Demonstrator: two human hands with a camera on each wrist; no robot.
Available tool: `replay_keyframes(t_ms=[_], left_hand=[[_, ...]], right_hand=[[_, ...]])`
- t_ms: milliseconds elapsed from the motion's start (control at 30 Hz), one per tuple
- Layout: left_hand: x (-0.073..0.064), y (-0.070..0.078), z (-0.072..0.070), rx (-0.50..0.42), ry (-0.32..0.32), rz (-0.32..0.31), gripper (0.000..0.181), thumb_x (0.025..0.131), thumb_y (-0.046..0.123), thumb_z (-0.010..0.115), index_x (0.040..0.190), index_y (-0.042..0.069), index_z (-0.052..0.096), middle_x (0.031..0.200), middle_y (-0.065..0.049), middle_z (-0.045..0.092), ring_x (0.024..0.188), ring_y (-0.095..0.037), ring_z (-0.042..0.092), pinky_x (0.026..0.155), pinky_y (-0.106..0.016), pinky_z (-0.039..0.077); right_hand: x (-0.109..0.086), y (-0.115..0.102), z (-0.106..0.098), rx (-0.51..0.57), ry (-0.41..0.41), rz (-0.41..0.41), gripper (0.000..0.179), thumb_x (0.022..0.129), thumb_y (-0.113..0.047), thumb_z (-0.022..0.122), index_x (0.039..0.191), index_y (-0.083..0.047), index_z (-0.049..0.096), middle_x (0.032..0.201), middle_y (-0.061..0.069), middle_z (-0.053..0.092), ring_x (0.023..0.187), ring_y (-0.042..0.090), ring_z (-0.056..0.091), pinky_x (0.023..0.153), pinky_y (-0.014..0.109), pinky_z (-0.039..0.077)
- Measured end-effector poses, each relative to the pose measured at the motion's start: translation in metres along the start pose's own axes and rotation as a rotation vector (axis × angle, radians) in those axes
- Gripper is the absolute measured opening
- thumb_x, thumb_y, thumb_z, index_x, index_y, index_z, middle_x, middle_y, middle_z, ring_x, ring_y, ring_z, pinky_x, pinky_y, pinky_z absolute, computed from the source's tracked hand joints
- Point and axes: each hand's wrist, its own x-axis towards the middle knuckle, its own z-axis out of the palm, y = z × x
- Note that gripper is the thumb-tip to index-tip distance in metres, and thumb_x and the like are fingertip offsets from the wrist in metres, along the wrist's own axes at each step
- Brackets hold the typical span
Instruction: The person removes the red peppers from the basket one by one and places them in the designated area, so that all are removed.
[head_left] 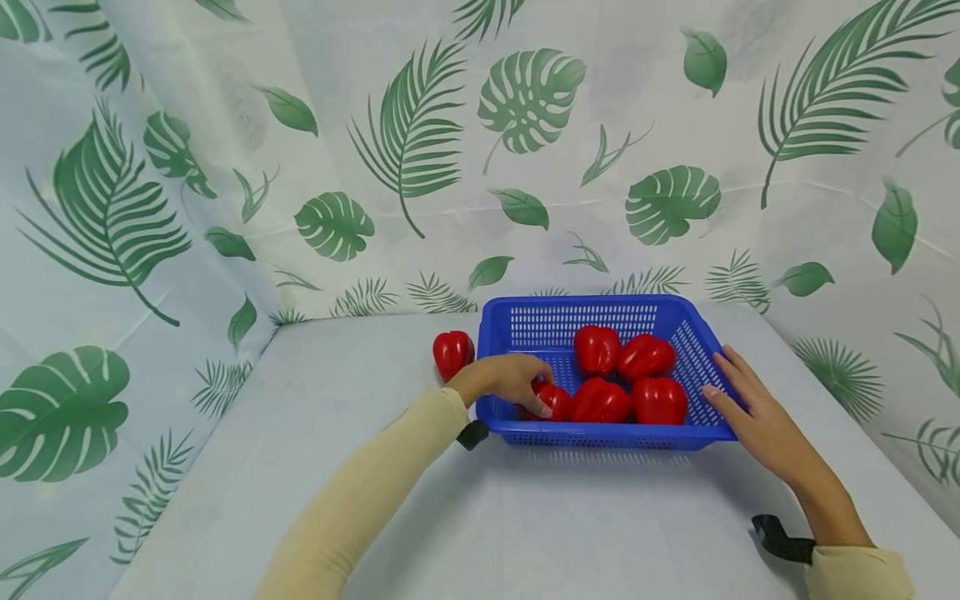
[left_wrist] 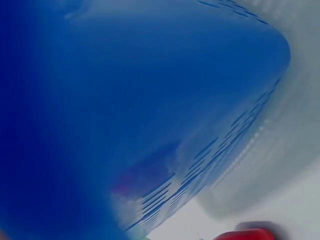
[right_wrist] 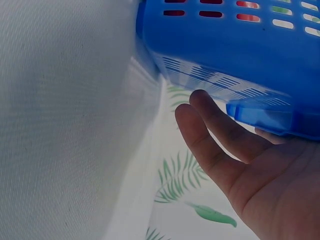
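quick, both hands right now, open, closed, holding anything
Left hand: closed, holding a red pepper inside the blue basket.
Right hand: open, fingers extended, at the basket's right side.

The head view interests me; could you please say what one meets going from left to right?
Red pepper outside the blue basket, left hand, front-row middle pepper, front-row right pepper, right hand.
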Motion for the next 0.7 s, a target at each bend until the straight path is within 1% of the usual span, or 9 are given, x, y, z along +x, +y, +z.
replay_keyframes(t_ms=[133, 333, 467, 533, 633, 700], left_hand=[[-0.001, -0.004, -0.004, -0.025, 0.038, 0.032, 0.051, 0.096, 0.030, 0.083, 0.142, 0.015, 0.066, 0.126, -0.003, 0.065, 0.119, -0.020, 0.057, 0.090, -0.033, 0.060], [-0.005, -0.009, -0.013, -0.102, 0.088, 0.030, 0.054, 0.096, 0.030, 0.083, 0.145, 0.015, 0.065, 0.137, -0.006, 0.065, 0.125, -0.023, 0.059, 0.091, -0.036, 0.061], [-0.009, -0.013, -0.020, -0.211, 0.105, 0.024, 0.053, 0.097, 0.027, 0.083, 0.145, 0.014, 0.065, 0.140, -0.009, 0.064, 0.118, -0.022, 0.065, 0.090, -0.034, 0.062], [-0.012, -0.014, -0.024, -0.256, 0.111, 0.027, 0.052, 0.097, 0.027, 0.083, 0.144, 0.014, 0.066, 0.140, -0.010, 0.064, 0.113, -0.021, 0.068, 0.090, -0.034, 0.062], [-0.017, -0.017, -0.029, -0.283, 0.120, 0.047, 0.052, 0.097, 0.028, 0.082, 0.144, 0.013, 0.066, 0.141, -0.011, 0.064, 0.111, -0.020, 0.069, 0.090, -0.033, 0.062], [-0.020, -0.019, -0.033, -0.278, 0.125, 0.065, 0.053, 0.098, 0.028, 0.081, 0.146, 0.012, 0.065, 0.143, -0.013, 0.063, 0.110, -0.020, 0.070, 0.091, -0.033, 0.062]], right_hand=[[0.000, 0.000, 0.000, 0.003, 0.000, 0.004, 0.075, 0.114, -0.034, 0.047, 0.170, 0.000, 0.012, 0.174, 0.031, -0.001, 0.152, 0.067, 0.005, 0.095, 0.090, 0.028], [0.001, 0.000, 0.000, -0.001, -0.003, 0.007, 0.075, 0.114, -0.034, 0.047, 0.170, -0.001, 0.011, 0.174, 0.030, -0.002, 0.152, 0.066, 0.004, 0.097, 0.090, 0.025], [0.002, -0.002, -0.001, -0.006, -0.003, 0.003, 0.075, 0.114, -0.034, 0.047, 0.170, 0.000, 0.011, 0.174, 0.031, -0.001, 0.152, 0.067, 0.005, 0.095, 0.090, 0.027], [0.002, -0.002, 0.000, 0.003, -0.005, 0.002, 0.075, 0.114, -0.034, 0.047, 0.170, -0.001, 0.011, 0.175, 0.030, -0.002, 0.152, 0.067, 0.004, 0.096, 0.090, 0.027], [0.001, -0.002, 0.000, 0.015, -0.008, 0.003, 0.075, 0.114, -0.034, 0.047, 0.170, -0.001, 0.010, 0.175, 0.030, -0.002, 0.152, 0.066, 0.003, 0.097, 0.091, 0.024], [0.001, -0.002, 0.001, 0.020, -0.012, 0.006, 0.075, 0.114, -0.034, 0.047, 0.170, -0.001, 0.010, 0.175, 0.029, -0.003, 0.153, 0.066, 0.002, 0.097, 0.091, 0.024]])
